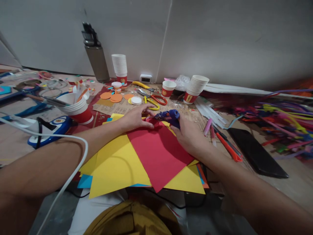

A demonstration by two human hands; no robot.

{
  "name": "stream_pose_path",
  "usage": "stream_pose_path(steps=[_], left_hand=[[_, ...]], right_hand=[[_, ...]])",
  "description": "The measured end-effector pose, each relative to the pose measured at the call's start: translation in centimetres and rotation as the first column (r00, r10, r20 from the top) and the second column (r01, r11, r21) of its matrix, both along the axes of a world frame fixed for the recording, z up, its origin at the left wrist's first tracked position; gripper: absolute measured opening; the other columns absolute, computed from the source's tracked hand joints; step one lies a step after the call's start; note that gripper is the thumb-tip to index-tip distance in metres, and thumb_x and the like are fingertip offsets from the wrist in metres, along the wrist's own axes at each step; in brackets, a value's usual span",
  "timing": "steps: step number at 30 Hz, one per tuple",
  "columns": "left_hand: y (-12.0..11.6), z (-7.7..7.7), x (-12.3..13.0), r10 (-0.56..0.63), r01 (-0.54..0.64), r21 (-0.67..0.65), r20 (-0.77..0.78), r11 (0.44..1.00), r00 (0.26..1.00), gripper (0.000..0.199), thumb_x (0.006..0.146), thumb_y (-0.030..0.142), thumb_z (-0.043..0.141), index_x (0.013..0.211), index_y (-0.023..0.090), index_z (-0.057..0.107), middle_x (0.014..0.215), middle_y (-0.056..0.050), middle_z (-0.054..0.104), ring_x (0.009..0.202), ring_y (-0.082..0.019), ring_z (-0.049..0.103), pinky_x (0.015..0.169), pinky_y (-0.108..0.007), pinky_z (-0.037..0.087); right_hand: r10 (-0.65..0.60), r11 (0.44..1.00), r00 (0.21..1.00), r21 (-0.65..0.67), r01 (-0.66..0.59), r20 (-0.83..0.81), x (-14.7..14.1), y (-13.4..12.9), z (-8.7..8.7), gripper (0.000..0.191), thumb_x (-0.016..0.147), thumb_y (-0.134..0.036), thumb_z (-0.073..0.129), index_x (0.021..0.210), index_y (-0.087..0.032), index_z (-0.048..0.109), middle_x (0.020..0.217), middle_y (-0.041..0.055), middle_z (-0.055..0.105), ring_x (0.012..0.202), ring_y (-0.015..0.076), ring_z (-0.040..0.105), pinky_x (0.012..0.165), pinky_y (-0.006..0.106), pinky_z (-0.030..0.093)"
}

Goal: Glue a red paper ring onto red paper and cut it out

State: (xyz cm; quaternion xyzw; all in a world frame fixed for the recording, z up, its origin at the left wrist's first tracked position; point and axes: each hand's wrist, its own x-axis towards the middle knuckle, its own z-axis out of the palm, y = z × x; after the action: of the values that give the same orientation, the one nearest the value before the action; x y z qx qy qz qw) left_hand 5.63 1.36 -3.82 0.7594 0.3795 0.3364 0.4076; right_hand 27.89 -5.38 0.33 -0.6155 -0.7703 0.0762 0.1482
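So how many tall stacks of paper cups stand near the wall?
2: one white-and-red paper stack right of the tall grey bottle, another white-and-red stack right of the single white-and-red cup.

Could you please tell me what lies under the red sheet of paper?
Yellow paper lies under the red sheet, with blue paper peeking out beneath the yellow. What the red sheet fully covers cannot be seen.
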Motion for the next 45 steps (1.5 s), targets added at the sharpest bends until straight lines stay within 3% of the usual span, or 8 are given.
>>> stream_pose_path(steps=[14, 25, 32, 41, 45], left_hand=[[0.0, 0.1, -0.2, 0.017, -0.013, 0.077, -0.041, 0.997, 0.999, 0.075, 0.061, 0.029, 0.085, 0.129, 0.02, 0.053, 0.11, -0.007, 0.064, 0.105, -0.02, 0.062, 0.099, -0.038, 0.046], [0.0, 0.5, 0.0, 0.012, -0.004, 0.098, -0.083, 0.995, 0.996, 0.071, 0.063, 0.029, 0.084, 0.127, 0.018, 0.055, 0.105, -0.007, 0.069, 0.102, -0.021, 0.064, 0.096, -0.038, 0.047], [0.2, 0.1, -0.2, 0.025, -0.015, 0.101, -0.097, 0.995, 0.995, 0.074, 0.061, 0.033, 0.085, 0.127, 0.018, 0.055, 0.108, -0.008, 0.068, 0.103, -0.022, 0.064, 0.094, -0.038, 0.047], [-0.1, 0.5, 0.0, 0.019, -0.012, 0.074, -0.1, 0.997, 0.995, 0.071, 0.064, 0.03, 0.083, 0.128, 0.018, 0.055, 0.107, -0.007, 0.07, 0.102, -0.021, 0.065, 0.096, -0.037, 0.047], [0.1, 0.3, -0.1, 0.027, -0.017, 0.094, -0.113, 0.995, 0.993, 0.073, 0.063, 0.031, 0.083, 0.129, 0.018, 0.055, 0.109, -0.007, 0.068, 0.103, -0.021, 0.064, 0.096, -0.037, 0.047]], right_hand=[[0.031, 0.999, 1.0, -0.025, -0.031, -0.006, -0.4, 0.0, 0.0, 0.029, 0.091, -0.026, 0.049, 0.117, -0.015, 0.053, 0.101, 0.0165, 0.069, 0.087, 0.0311, 0.065, 0.066, 0.036, 0.044], [0.016, 0.999, 0.981, 0.044, -0.025, 0.195, 0.2, -1.3, 0.9, 0.02, 0.09, -0.024, 0.047, 0.108, -0.018, 0.055, 0.091, 0.013, 0.069, 0.075, 0.0268, 0.064, 0.058, 0.034, 0.039], [0.047, 0.998, 0.992, 0.026, -0.05, 0.117, -0.6, -1.0, 1.1, 0.021, 0.092, -0.023, 0.046, 0.111, -0.017, 0.052, 0.095, 0.0141, 0.068, 0.081, 0.0272, 0.064, 0.064, 0.035, 0.042], [0.029, 0.994, 0.971, 0.095, -0.053, 0.238, 0.3, -1.5, 0.6, 0.015, 0.088, -0.022, 0.047, 0.101, -0.021, 0.054, 0.086, 0.0107, 0.068, 0.071, 0.0248, 0.062, 0.059, 0.035, 0.04], [0.042, 0.996, 0.986, 0.068, -0.054, 0.162, -0.1, -1.5, 1.0, 0.016, 0.09, -0.024, 0.047, 0.104, -0.02, 0.054, 0.088, 0.0116, 0.069, 0.074, 0.0259, 0.063, 0.059, 0.034, 0.041]])
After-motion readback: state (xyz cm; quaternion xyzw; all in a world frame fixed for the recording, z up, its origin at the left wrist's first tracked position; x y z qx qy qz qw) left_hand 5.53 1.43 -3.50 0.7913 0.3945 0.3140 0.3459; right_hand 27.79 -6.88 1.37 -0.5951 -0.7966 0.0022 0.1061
